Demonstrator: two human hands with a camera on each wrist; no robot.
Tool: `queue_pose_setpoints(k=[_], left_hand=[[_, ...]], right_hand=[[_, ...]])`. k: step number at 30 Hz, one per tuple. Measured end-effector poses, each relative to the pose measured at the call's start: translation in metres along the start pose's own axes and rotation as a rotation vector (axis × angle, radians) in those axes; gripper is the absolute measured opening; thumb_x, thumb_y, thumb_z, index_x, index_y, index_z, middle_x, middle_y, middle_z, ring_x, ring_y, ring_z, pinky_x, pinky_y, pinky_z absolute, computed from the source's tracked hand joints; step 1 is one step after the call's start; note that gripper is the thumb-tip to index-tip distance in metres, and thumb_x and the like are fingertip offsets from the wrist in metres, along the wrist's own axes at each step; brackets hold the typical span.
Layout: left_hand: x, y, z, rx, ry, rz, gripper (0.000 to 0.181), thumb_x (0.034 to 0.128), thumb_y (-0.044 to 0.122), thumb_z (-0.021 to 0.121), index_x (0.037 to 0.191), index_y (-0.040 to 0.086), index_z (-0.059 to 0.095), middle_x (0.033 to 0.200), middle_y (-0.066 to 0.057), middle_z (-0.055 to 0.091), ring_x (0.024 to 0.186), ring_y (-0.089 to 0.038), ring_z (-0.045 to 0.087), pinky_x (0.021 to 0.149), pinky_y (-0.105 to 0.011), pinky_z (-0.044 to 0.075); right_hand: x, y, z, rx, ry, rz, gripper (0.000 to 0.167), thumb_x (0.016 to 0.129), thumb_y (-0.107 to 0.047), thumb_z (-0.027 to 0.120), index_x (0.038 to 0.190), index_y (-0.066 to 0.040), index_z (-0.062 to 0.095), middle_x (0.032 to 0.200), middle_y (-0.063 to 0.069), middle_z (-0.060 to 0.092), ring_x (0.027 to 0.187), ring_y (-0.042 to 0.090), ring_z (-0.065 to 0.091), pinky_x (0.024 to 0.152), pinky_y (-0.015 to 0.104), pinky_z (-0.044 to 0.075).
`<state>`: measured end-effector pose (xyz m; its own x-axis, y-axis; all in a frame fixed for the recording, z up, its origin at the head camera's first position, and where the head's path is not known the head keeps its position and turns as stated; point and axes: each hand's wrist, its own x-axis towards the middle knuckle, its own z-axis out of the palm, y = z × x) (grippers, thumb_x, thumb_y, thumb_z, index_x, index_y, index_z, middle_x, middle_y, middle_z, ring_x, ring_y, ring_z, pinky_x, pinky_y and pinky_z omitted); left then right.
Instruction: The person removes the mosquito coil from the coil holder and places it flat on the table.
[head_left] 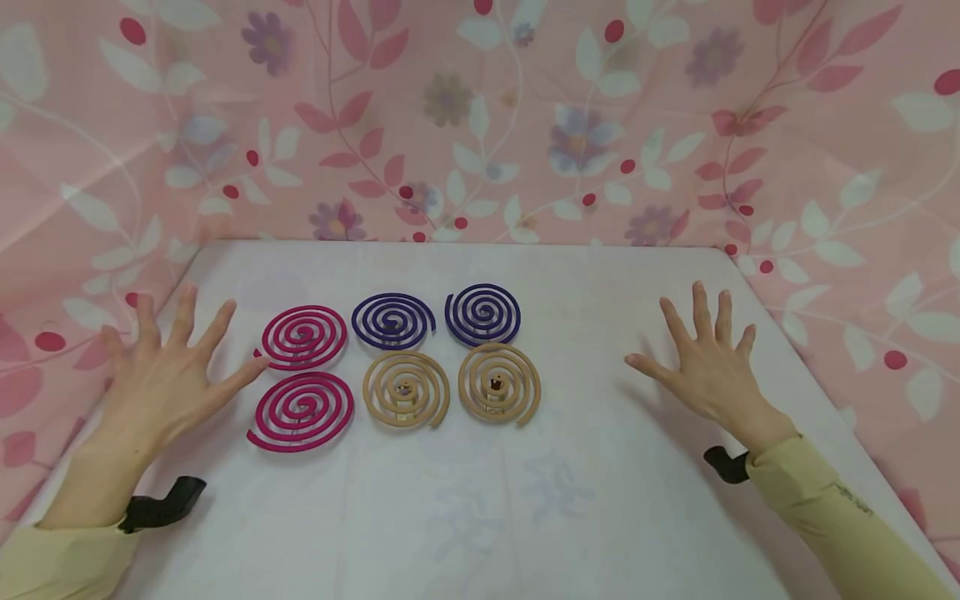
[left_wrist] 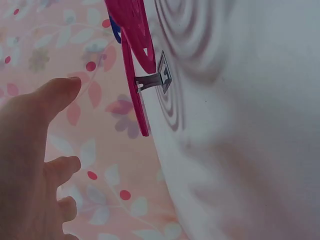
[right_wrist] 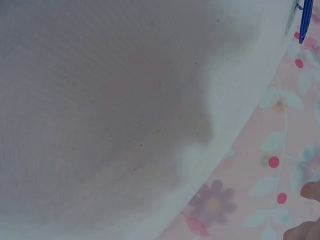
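Observation:
Two pink mosquito coils (head_left: 303, 332) stand one behind the other at the left of the group. Behind are two dark blue coils (head_left: 485, 312), with two tan coils (head_left: 388, 388) in front of them. In the left wrist view, a thin metal stand (left_wrist: 152, 80) props a pink coil (left_wrist: 131, 75) above the table. My left hand (head_left: 161, 375) is spread over the table's left side, thumb near the pink coils, holding nothing. Far to the right of the coils, my right hand (head_left: 708, 375) has its fingers spread and holds nothing; only fingertips show in the right wrist view.
A white cloth (head_left: 600, 517) covers the table. Pink floral fabric (head_left: 540, 125) hangs behind it and along both sides. Black wrist straps (head_left: 167, 504) stick out below both hands. A blue coil's edge (right_wrist: 305, 22) shows in the right wrist view's corner.

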<state>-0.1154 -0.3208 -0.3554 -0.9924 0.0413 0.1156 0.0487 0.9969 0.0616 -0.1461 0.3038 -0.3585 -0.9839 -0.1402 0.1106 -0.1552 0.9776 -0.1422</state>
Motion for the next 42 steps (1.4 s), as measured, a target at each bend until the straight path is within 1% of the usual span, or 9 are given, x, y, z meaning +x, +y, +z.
queue_pose_setpoints(k=[11, 15, 19, 22, 25, 30, 36, 38, 42], left_hand=[[0.007, 0.014, 0.001, -0.011, 0.002, 0.033, 0.094, 0.0907, 0.070, 0.049, 0.161, 0.019, 0.013, 0.165, -0.024, -0.006, 0.146, -0.055, -0.018, 0.106, -0.081, -0.011], [0.010, 0.025, 0.000, -0.108, -0.017, 0.051, 0.092, 0.0925, 0.067, 0.051, 0.161, 0.015, 0.016, 0.165, -0.025, 0.000, 0.147, -0.056, -0.010, 0.109, -0.080, -0.004], [0.011, 0.036, 0.000, -0.193, -0.042, 0.067, 0.089, 0.0950, 0.062, 0.051, 0.160, 0.011, 0.017, 0.164, -0.027, 0.006, 0.146, -0.059, 0.001, 0.109, -0.080, 0.006], [0.010, 0.045, -0.001, -0.246, -0.049, 0.073, 0.087, 0.0962, 0.058, 0.053, 0.159, 0.008, 0.020, 0.162, -0.030, 0.012, 0.144, -0.060, 0.010, 0.108, -0.079, 0.013], [0.008, 0.055, -0.001, -0.329, -0.045, 0.065, 0.082, 0.0978, 0.053, 0.054, 0.158, 0.007, 0.023, 0.162, -0.029, 0.017, 0.144, -0.057, 0.017, 0.106, -0.079, 0.019], [0.006, 0.072, -0.002, -0.466, 0.029, 0.085, 0.069, 0.1002, 0.039, 0.057, 0.156, 0.006, 0.032, 0.159, -0.026, 0.029, 0.142, -0.052, 0.031, 0.103, -0.075, 0.031], [0.004, 0.092, -0.004, -0.578, 0.077, 0.085, 0.057, 0.1008, 0.033, 0.058, 0.153, 0.015, 0.042, 0.145, -0.026, 0.050, 0.124, -0.052, 0.052, 0.097, -0.069, 0.044], [0.003, 0.099, -0.004, -0.633, 0.066, 0.091, 0.054, 0.1013, 0.032, 0.057, 0.152, 0.016, 0.044, 0.143, -0.026, 0.053, 0.122, -0.050, 0.056, 0.096, -0.065, 0.048], [0.005, 0.115, -0.001, -0.773, 0.011, 0.129, 0.051, 0.1023, 0.026, 0.057, 0.149, 0.011, 0.046, 0.144, -0.022, 0.054, 0.126, -0.042, 0.057, 0.097, -0.049, 0.049]], right_hand=[[-0.005, -0.009, -0.002, 0.009, -0.014, -0.005, 0.099, 0.087, -0.074, 0.054, 0.161, -0.016, 0.019, 0.166, 0.014, -0.017, 0.148, 0.042, -0.025, 0.103, 0.085, -0.006], [-0.004, -0.013, -0.001, 0.018, -0.013, -0.007, 0.097, 0.088, -0.072, 0.055, 0.160, -0.014, 0.023, 0.167, 0.016, -0.013, 0.149, 0.045, -0.020, 0.104, 0.084, -0.003], [-0.002, -0.017, 0.001, 0.091, 0.003, -0.020, 0.092, 0.090, -0.066, 0.058, 0.157, -0.010, 0.030, 0.167, 0.021, -0.005, 0.150, 0.049, -0.013, 0.107, 0.082, 0.001], [-0.002, -0.021, 0.003, 0.181, 0.025, -0.031, 0.084, 0.092, -0.057, 0.062, 0.153, -0.006, 0.035, 0.165, 0.025, 0.006, 0.150, 0.052, -0.002, 0.110, 0.079, 0.007], [-0.002, -0.026, 0.005, 0.280, 0.052, -0.040, 0.075, 0.094, -0.048, 0.065, 0.149, -0.005, 0.039, 0.162, 0.027, 0.019, 0.147, 0.054, 0.016, 0.109, 0.077, 0.019], [0.001, -0.036, 0.005, 0.430, 0.076, -0.066, 0.060, 0.098, -0.033, 0.064, 0.145, -0.002, 0.045, 0.155, 0.026, 0.035, 0.138, 0.051, 0.036, 0.106, 0.070, 0.033], [0.007, -0.049, -0.003, 0.684, -0.026, -0.011, 0.050, 0.101, -0.028, 0.060, 0.145, -0.006, 0.047, 0.152, 0.018, 0.044, 0.137, 0.041, 0.044, 0.110, 0.060, 0.039], [0.008, -0.054, -0.005, 0.771, -0.067, 0.018, 0.048, 0.102, -0.028, 0.058, 0.145, -0.008, 0.048, 0.151, 0.015, 0.046, 0.137, 0.037, 0.046, 0.112, 0.054, 0.039], [0.012, -0.063, -0.007, 0.932, -0.125, 0.040, 0.045, 0.103, -0.023, 0.056, 0.144, -0.007, 0.049, 0.148, 0.010, 0.049, 0.133, 0.023, 0.053, 0.108, 0.031, 0.046]])
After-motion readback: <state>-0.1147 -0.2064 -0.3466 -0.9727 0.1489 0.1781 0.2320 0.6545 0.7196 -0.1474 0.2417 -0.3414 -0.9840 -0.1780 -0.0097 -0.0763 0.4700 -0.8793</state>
